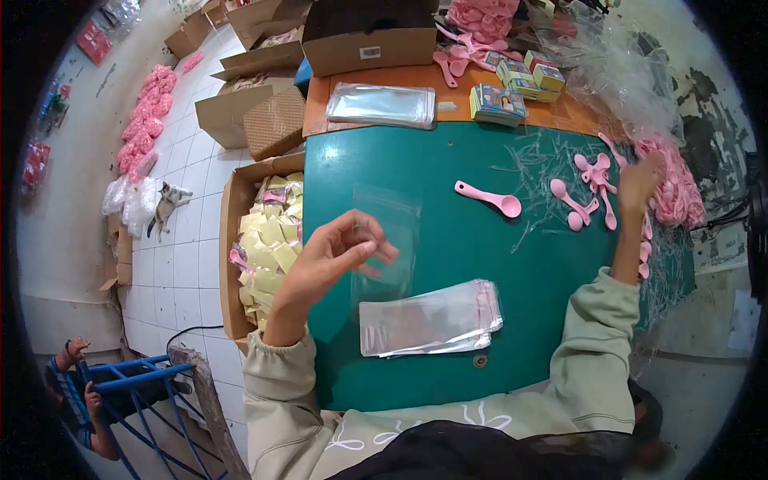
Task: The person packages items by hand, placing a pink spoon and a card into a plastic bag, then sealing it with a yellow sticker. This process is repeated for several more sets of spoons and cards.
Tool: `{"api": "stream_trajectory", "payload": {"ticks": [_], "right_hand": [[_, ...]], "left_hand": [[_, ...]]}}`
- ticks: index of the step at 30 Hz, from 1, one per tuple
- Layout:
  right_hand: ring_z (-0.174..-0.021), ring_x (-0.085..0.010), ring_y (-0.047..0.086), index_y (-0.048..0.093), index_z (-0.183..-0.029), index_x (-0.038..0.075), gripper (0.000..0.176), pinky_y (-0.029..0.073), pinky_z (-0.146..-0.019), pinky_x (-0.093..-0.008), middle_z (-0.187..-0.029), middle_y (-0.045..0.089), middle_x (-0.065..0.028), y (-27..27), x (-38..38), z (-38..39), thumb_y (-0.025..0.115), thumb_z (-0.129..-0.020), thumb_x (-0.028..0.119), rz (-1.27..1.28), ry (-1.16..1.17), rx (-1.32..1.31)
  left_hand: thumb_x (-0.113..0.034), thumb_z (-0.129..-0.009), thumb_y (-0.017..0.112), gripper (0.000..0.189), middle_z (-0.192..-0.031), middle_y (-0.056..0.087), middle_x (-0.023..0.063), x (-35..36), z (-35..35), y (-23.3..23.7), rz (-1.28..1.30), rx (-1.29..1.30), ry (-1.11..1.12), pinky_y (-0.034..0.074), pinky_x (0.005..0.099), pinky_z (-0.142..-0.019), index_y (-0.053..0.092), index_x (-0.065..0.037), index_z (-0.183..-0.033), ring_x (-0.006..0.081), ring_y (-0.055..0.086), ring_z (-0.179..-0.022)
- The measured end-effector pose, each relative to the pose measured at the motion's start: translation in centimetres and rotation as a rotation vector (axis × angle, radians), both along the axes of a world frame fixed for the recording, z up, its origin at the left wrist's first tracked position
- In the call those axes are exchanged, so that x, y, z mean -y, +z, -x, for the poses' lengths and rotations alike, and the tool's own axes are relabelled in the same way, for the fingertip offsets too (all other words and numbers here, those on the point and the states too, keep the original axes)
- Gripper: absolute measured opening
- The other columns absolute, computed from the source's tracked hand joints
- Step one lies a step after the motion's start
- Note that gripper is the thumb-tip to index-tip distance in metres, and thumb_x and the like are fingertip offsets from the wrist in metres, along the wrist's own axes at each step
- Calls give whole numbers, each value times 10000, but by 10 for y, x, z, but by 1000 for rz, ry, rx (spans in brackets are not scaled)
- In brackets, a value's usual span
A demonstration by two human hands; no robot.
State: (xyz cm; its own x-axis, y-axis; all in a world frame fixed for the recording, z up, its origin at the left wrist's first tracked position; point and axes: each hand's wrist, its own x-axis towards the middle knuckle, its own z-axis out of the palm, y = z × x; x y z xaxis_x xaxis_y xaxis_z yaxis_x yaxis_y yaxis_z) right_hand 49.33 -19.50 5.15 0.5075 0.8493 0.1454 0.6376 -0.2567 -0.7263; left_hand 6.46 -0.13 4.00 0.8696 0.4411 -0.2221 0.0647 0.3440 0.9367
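My left hand [340, 252] is raised over the left part of the green tabletop, its fingers curled around a clear plastic bag [392, 216]. The see-through bag extends above and below the fingers. Below it lies a stack of clear flat bags [428, 320] with a reddish strip at the right end. My right hand [638, 184] is stretched out to the right edge, against a heap of pink spoons [676, 184]; its fingers are mostly hidden from view. One pink measuring spoon [488, 198] lies alone mid-table, and a loose cluster of pink spoons [596, 180] sits beside my right hand.
Thin clear plastic strips [536, 176] litter the table's right side. Along the orange back strip are more clear bags [382, 105], small card stacks [498, 105] and an open carton [368, 40]. A box of packed pieces [232, 264] stands left. A person [80, 392] is at lower left.
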Motion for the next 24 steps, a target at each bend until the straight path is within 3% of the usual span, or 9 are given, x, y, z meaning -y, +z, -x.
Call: {"api": "stream_trajectory", "payload": {"ticks": [2, 3, 4, 6, 9, 12, 18, 21, 24], "right_hand": [[-876, -220, 598, 655, -931, 27, 186, 462, -762, -307, -919, 636, -120, -15, -35, 30, 611, -827, 174, 96, -45, 336], [-878, -252, 596, 652, -916, 18, 178, 464, -782, -322, -915, 622, -139, -16, -52, 60, 652, -781, 134, 132, 175, 289], [-901, -294, 588, 642, -949, 24, 215, 466, -798, -341, -957, 607, -149, -23, -67, 83, 663, -764, 132, 91, 336, 449], [-940, -324, 557, 622, -1007, 36, 240, 458, -803, -388, -1008, 578, -148, -41, -88, 119, 608, -777, 105, 37, 398, 438], [-941, -316, 551, 589, -1080, 62, 306, 459, -796, -398, -976, 555, -136, -59, -95, 142, 577, -776, 41, 195, 345, 484], [-924, -309, 550, 579, -1023, 52, 253, 458, -772, -405, -926, 537, -134, -56, -88, 151, 538, -779, 2, 231, 394, 447], [-859, -307, 537, 518, -876, 33, 126, 451, -738, -422, -896, 531, -121, -47, -84, 153, 563, -759, 19, 99, 458, 616], [-786, -279, 568, 540, -929, 35, 163, 473, -686, -370, -841, 553, -108, -32, -82, 152, 579, -772, 15, -65, 312, 571], [-729, -184, 608, 554, -981, 25, 165, 499, -646, -283, -803, 586, -70, 11, -75, 169, 588, -820, 26, -306, 72, 193]], "left_hand": [[-199, -890, 590, 193, -881, 647, 72, 1, -14, -4, 54, -44, 33, 509, 251, -661, 536, -40, -985, 133, 626, -851], [-197, -889, 593, 188, -886, 649, 73, 1, -22, -7, 48, -44, 22, 509, 249, -660, 546, -35, -973, 133, 629, -848], [-195, -887, 596, 184, -891, 652, 75, 2, -28, -11, 43, -47, 10, 509, 247, -659, 556, -31, -960, 133, 631, -845], [-187, -886, 599, 179, -898, 661, 87, 3, -39, -20, 13, -13, -30, 509, 237, -664, 567, -23, -951, 134, 635, -826], [-149, -868, 622, 176, -889, 676, 116, 2, -46, -29, -38, 7, -58, 503, 216, -663, 580, 4, -945, 134, 646, -809], [-112, -847, 644, 181, -852, 685, 108, 5, -48, -31, -35, 1, -71, 499, 213, -677, 587, 27, -949, 117, 646, -803], [-124, -857, 631, 206, -855, 687, 101, 9, -55, -36, -84, -10, -67, 515, 238, -703, 587, 32, -984, 117, 646, -791], [-119, -857, 627, 206, -860, 687, 100, 9, -53, -39, -137, -22, -67, 515, 242, -707, 587, 29, -994, 119, 644, -789], [-109, -864, 620, 203, -909, 674, 126, 7, -52, -40, -151, -25, -84, 507, 241, -713, 567, 23, -1009, 138, 640, -821]]}}
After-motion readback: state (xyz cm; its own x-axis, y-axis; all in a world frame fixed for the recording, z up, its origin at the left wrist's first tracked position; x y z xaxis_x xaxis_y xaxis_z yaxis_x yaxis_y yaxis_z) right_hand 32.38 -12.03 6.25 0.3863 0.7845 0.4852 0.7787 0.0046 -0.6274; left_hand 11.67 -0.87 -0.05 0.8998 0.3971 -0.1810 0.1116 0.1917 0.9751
